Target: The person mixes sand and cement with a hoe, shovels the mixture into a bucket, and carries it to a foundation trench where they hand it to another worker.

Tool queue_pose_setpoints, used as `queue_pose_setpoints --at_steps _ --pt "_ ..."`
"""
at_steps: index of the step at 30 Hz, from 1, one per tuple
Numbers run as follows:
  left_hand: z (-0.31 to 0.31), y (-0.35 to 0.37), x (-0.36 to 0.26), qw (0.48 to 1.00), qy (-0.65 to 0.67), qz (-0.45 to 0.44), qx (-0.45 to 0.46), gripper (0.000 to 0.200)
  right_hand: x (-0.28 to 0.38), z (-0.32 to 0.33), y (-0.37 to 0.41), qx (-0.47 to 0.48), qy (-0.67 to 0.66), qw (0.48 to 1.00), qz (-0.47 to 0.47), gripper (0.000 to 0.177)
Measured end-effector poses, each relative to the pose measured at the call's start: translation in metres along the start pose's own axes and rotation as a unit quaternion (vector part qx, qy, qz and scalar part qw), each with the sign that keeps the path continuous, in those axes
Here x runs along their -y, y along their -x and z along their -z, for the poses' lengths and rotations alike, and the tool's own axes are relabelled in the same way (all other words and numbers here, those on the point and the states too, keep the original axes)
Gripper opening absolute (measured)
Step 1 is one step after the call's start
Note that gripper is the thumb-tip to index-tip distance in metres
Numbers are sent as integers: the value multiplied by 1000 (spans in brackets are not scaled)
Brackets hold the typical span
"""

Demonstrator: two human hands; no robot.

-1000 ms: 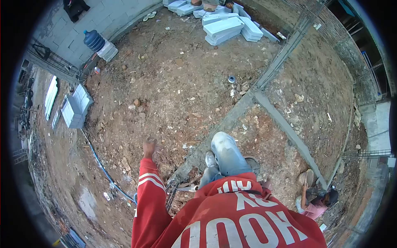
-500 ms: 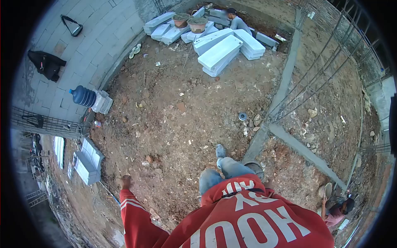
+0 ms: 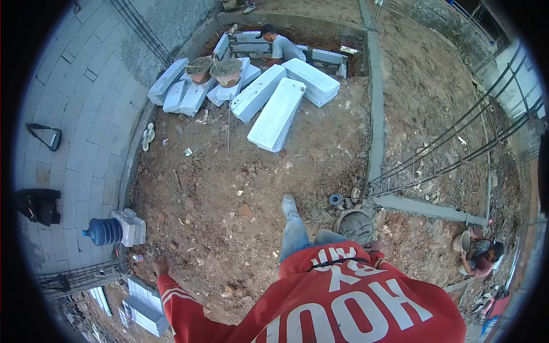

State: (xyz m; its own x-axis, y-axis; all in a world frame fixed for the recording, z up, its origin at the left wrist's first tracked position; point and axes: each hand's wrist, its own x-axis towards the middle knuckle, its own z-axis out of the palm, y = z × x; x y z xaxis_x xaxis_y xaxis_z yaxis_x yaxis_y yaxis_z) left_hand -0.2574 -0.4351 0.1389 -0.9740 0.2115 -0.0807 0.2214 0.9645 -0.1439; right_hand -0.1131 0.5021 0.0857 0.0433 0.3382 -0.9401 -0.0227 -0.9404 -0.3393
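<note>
My left hand [image 3: 161, 265] hangs out to the left above the dirt with nothing in it, its fingers small and loosely apart. On the right, my right hand [image 3: 375, 246] is beside a round bucket [image 3: 338, 219] filled with grey mortar. It appears closed on the bucket's near edge or handle; the exact grip is partly hidden by the red sleeve. The bucket hangs next to my right leg, close to a grey concrete beam.
White blocks [image 3: 277, 117] lie ahead, with two mortar buckets [image 3: 226, 72] on others. One person [image 3: 286, 50] crouches beyond them; another [image 3: 483, 258] squats at right with a bucket. Rebar [image 3: 457, 163] juts in from the right. A blue water jug [image 3: 104, 231] stands left.
I have stepped forward, and the block stacks are nearer. The mortar bucket has moved along with my right hand. My left hand has swung slightly left and down.
</note>
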Motion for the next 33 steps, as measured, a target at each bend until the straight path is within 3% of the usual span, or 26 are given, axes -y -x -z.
queue_pose_setpoints --at_steps 2,5,7,9,10,12,14,16,17,19,20,22,25,27,28,29,32,33 --pt "-7 -65 5 950 163 251 92 23 1 -52 13 -32 -20 999 18 49" --pt "5 -205 -17 967 54 189 163 31 -10 -67 3 -42 -37 998 7 50" --pt "12 -305 -47 958 182 187 122 41 -12 -80 -24 -59 -32 997 -25 50" --pt "-16 -407 -85 889 332 317 -6 50 -15 -104 -23 -59 -16 998 -31 50" --pt "-17 -451 -109 872 393 292 -4 51 -16 -119 -20 -57 -25 998 -24 49" --pt "50 -528 -199 837 481 257 51 52 -15 -144 -24 -58 -45 997 -27 48" --pt "77 -594 -252 834 492 241 69 53 -10 -174 -30 -60 -66 995 -36 47" --pt "57 -662 -275 934 327 103 95 49 -4 -205 -46 -57 -77 995 -41 46" --pt "56 -691 -286 935 329 99 85 49 2 -224 -53 -55 -87 994 -46 46" --pt "61 -722 -310 817 540 162 121 49 10 -247 -65 -57 -96 992 -54 46" --pt "80 -739 -325 819 535 163 126 49 14 -254 -72 -59 -94 992 -59 46" --pt "134 -775 -353 926 330 147 108 46 24 -264 -85 -59 -94 992 -65 45" --pt "-39 -877 -291 881 419 197 96 36 28 -274 -98 -47 -97 992 -72 46" --pt "63 -906 -355 847 478 174 156 30 22 -261 -133 -21 -81 994 -74 46" --pt "150 -917 -404 826 505 165 187 28 18 -255 -151 -1 -70 995 -72 46" --pt "153 -942 -415 829 500 158 192 28 11 -240 -171 29 -30 996 -74 46" --pt "147 -1010 -444 835 513 91 179 28 67 -386 -39 -112 -228 967 -29 47" --pt "150 -1028 -457 847 502 72 160 28 76 -393 -49 -77 -250 964 -45 51"
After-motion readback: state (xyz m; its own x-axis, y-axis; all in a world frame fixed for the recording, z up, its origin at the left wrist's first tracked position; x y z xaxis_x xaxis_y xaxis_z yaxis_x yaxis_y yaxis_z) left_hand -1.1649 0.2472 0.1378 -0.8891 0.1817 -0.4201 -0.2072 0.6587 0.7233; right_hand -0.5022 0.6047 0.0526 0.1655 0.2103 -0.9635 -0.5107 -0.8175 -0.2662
